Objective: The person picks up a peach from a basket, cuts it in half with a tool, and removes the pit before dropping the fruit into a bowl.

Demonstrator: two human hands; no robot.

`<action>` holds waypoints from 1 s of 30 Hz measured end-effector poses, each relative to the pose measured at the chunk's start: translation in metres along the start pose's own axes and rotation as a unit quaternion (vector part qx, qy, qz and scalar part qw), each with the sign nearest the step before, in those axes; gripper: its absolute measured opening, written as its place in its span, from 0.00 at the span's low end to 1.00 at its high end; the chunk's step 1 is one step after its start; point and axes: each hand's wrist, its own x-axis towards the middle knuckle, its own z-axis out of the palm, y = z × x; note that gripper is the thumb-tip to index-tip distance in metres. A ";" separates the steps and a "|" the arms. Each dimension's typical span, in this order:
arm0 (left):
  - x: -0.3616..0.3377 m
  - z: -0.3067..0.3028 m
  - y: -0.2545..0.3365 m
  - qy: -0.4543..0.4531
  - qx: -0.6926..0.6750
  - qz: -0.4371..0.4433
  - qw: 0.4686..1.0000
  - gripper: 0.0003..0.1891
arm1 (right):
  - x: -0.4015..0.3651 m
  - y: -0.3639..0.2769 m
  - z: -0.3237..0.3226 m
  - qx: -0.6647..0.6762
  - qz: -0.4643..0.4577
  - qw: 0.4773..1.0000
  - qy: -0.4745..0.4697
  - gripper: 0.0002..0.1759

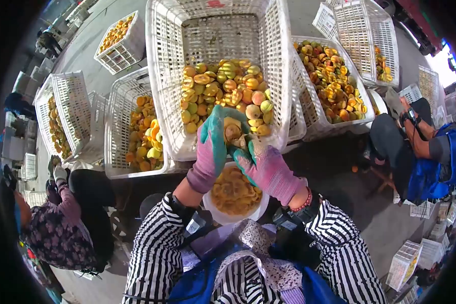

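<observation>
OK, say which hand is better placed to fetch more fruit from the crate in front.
Left, probably. The left hand reaches farther forward, towards the loose fruit in the crate; the right hand sits nearer the body. Both grip the held fruit.

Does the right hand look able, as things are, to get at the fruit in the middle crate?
Probably yes: the fruit lies uncovered and the right hand is near the middle crate, though busy with another piece.

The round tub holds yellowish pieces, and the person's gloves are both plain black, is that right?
Not black: the head view shows the left glove and the right glove in green and pink. The round tub does hold yellowish pieces.
</observation>
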 end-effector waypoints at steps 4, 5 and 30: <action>-0.004 -0.005 0.010 -0.009 -0.008 0.025 1.000 0.28 | 0.006 -0.010 -0.009 0.277 0.083 0.945 -0.154 0.19; -0.005 -0.007 0.007 -0.021 0.007 0.051 0.998 0.29 | 0.007 -0.012 -0.014 0.369 0.120 0.897 -0.212 0.19; 0.009 -0.130 0.016 0.202 0.658 0.221 0.691 0.13 | -0.067 0.025 0.006 -0.007 0.056 0.930 -0.363 0.28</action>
